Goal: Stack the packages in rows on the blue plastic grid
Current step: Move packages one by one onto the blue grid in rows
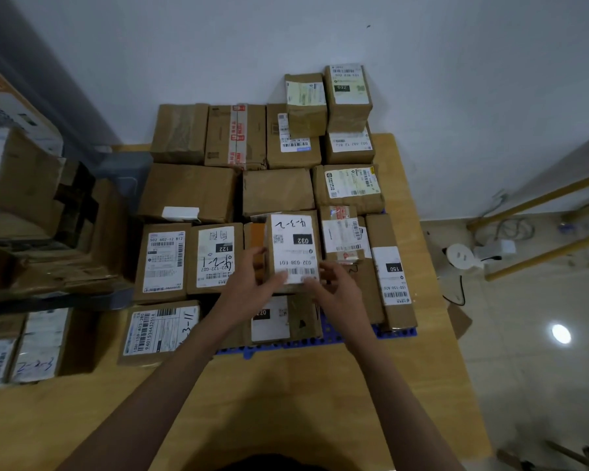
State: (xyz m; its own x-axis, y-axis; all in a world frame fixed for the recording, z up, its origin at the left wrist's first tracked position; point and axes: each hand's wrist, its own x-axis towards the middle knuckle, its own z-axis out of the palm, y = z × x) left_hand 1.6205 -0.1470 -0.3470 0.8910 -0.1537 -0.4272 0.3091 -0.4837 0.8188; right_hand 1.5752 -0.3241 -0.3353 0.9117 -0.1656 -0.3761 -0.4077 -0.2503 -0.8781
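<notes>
Wooden table (303, 385) | blue grid (334, 336) | both hands' grip pinching package 032 (295, 249): left hand (252, 283), right hand (337, 287)

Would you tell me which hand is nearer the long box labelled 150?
Right. The right hand is just left of the long box; the left hand is farther left.

Blue grid (334, 334) mostly hidden under packages; left cardboard stack (21, 205) cut by edge; small label print unreadable.
</notes>
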